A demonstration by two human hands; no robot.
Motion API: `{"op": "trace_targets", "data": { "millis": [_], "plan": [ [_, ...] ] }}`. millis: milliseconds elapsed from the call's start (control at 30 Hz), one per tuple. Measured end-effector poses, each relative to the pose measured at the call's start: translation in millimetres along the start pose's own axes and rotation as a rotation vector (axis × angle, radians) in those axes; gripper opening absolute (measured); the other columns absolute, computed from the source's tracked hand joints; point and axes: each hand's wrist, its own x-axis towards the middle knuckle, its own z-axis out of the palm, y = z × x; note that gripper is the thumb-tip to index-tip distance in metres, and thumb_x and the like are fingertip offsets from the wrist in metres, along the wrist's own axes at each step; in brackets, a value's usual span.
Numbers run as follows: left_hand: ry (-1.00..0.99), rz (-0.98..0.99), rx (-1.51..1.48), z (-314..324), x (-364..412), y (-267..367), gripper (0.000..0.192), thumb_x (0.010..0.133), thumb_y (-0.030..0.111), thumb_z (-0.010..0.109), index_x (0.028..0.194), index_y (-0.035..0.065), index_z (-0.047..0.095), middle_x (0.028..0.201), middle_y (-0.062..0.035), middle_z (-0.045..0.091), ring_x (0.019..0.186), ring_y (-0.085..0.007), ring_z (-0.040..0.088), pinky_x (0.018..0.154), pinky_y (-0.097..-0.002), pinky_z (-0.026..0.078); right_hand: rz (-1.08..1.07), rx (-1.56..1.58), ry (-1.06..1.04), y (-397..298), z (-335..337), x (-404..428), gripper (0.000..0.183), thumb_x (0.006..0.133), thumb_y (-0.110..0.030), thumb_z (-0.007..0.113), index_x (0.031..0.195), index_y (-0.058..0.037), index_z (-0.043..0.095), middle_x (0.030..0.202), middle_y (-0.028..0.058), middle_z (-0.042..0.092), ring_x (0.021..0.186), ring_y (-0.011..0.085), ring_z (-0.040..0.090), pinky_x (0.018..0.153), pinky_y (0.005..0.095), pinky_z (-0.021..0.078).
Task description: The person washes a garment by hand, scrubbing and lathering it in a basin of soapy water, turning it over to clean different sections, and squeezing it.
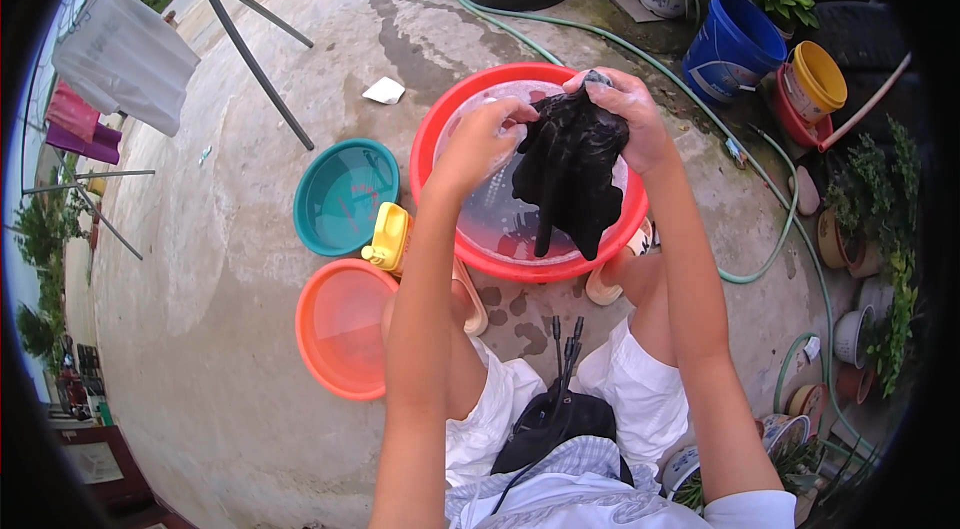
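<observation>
A wet black cloth (574,176) hangs from my hands above a large red basin (431,131) of soapy water (487,217). At its top, my right hand (634,112) grips a bunched part with a small greyish patch (598,77) showing. Suds cover the fingers of both hands. My left hand (491,139) pinches the cloth's upper left edge between thumb and fingers. The lower folds dangle over the near part of the basin; whether they touch the water I cannot tell.
Left of the red basin stand a teal basin (307,206), a yellow jug (390,236) and an orange basin (307,349). A green hose (780,244) curves along the right, near a blue bucket (709,52) and potted plants (840,229). Laundry (127,52) hangs on a metal rack (240,41).
</observation>
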Motion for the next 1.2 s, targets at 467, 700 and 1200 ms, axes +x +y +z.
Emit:
{"op": "trace_targets", "data": {
  "millis": [467,700,1200],
  "plan": [
    [-0.38,-0.094,-0.154,5,6,7,0.024,0.075,0.009,0.065,0.094,0.0014,0.053,0.078,-0.0025,0.052,0.075,-0.0094,0.05,0.062,-0.0242,0.044,0.004,0.067,-0.011,-13,-29,-1,0.025,0.079,-0.017,0.055,0.092,0.0044,0.059,0.079,0.0106,0.062,0.072,0.0162,0.062,0.068,0.0253,0.0486],
    [-0.36,-0.243,-0.547,16,-3,35,0.018,0.081,0.013,0.059,0.095,0.0038,0.052,0.072,-0.0008,0.052,0.065,-0.0081,0.048,0.058,-0.0236,0.041,-0.041,0.173,-0.018,-23,-43,-8,0.023,0.076,-0.016,0.057,0.088,0.0028,0.059,0.078,0.0097,0.062,0.071,0.0173,0.061,0.071,0.0269,0.0481],
    [0.382,0.251,0.399,91,6,11,0.019,0.072,0.015,0.064,0.085,0.0046,0.055,0.07,-0.0115,0.054,0.063,-0.0317,0.053,0.06,-0.0379,0.043,-0.084,0.372,-0.314,-7,-82,-6,0.017,0.077,-0.018,0.055,0.074,-0.0011,0.054,0.077,0.0111,0.059,0.068,0.0183,0.058,0.067,0.0269,0.0475]
  ]
}}
